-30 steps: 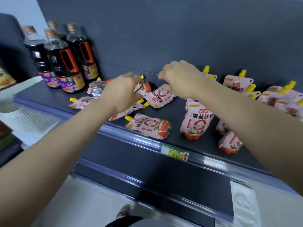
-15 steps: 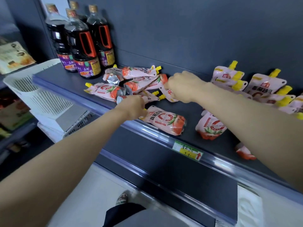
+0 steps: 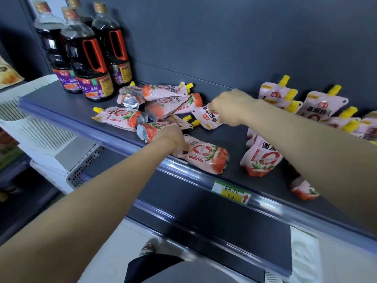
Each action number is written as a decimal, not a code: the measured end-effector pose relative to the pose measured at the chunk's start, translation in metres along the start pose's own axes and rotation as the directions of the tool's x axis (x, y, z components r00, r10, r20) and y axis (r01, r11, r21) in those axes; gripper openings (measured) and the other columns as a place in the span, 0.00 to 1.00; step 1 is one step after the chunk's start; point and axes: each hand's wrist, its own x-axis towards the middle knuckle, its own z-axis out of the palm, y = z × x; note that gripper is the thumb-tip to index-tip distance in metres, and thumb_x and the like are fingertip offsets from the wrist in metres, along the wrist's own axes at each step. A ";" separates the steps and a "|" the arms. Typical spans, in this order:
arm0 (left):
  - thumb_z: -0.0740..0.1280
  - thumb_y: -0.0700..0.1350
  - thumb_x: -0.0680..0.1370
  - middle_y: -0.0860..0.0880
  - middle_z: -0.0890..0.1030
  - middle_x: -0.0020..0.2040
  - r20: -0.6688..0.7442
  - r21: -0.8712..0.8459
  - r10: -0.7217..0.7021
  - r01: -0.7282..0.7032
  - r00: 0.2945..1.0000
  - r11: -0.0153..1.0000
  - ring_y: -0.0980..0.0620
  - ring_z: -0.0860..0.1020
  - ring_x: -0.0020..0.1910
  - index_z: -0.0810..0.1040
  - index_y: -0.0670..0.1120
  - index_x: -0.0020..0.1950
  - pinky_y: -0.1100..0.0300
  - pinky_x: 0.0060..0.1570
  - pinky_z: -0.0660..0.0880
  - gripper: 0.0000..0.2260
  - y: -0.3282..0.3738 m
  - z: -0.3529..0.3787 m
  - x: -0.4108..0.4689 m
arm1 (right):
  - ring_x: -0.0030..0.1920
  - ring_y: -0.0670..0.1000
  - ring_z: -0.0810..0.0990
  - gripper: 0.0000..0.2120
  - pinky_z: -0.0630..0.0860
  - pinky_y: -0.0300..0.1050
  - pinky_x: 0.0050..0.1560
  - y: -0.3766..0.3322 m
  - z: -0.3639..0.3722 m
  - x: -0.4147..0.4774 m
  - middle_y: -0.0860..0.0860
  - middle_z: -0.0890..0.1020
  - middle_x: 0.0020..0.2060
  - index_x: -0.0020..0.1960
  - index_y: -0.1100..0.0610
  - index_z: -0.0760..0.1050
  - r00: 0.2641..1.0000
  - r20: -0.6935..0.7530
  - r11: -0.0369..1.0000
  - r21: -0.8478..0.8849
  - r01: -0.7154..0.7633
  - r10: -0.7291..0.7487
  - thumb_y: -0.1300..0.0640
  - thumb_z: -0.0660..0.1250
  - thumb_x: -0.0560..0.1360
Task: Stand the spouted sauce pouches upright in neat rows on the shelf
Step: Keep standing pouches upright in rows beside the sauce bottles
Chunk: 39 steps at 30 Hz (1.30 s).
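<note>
Pink sauce pouches with yellow spouts lie on a dark shelf (image 3: 61,103). My right hand (image 3: 230,107) is closed on one pouch (image 3: 208,118), held upside down just above the shelf. My left hand (image 3: 173,137) grips the spout end of a pouch lying flat (image 3: 206,158) near the front edge. A jumbled heap of flat pouches (image 3: 161,103) lies behind my left hand. Upright pouches (image 3: 322,107) stand in rows at the right, with one (image 3: 263,158) in front.
Several dark sauce bottles (image 3: 89,64) with orange handles stand at the shelf's back left. A white plastic basket (image 3: 32,123) sits lower left. A price tag (image 3: 230,193) is clipped to the shelf's front rail. Another pouch (image 3: 304,188) stands under my right forearm.
My left hand has slid right onto the spout end of the front flat pouch. My right hand keeps hold of its pouch. The view has shifted closer.
</note>
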 end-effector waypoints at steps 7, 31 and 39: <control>0.73 0.44 0.70 0.42 0.80 0.55 -0.015 -0.214 -0.090 0.085 0.996 0.973 0.43 0.78 0.55 0.72 0.40 0.54 0.56 0.46 0.73 0.18 0.005 0.019 0.003 | 0.53 0.59 0.79 0.13 0.68 0.46 0.42 0.006 -0.002 0.015 0.56 0.80 0.54 0.60 0.57 0.75 0.998 0.049 0.997 0.059 -0.041 0.038 0.62 0.62 0.76; 0.70 0.39 0.72 0.48 0.77 0.31 -0.491 -0.420 0.148 -0.382 0.858 0.824 0.49 0.73 0.31 0.74 0.48 0.32 0.60 0.33 0.70 0.10 -0.022 -0.079 0.019 | 0.60 0.58 0.76 0.25 0.69 0.45 0.44 0.026 0.011 0.058 0.55 0.76 0.62 0.70 0.49 0.68 0.976 0.175 0.937 0.300 -0.178 0.130 0.58 0.67 0.74; 0.70 0.39 0.73 0.42 0.82 0.37 -0.481 -0.366 0.217 -0.419 0.850 0.831 0.44 0.77 0.34 0.75 0.44 0.35 0.53 0.36 0.76 0.08 -0.039 -0.084 0.032 | 0.66 0.59 0.69 0.38 0.73 0.55 0.57 0.012 0.047 0.105 0.51 0.70 0.66 0.74 0.40 0.58 0.928 0.353 0.950 0.235 -0.208 0.116 0.52 0.73 0.70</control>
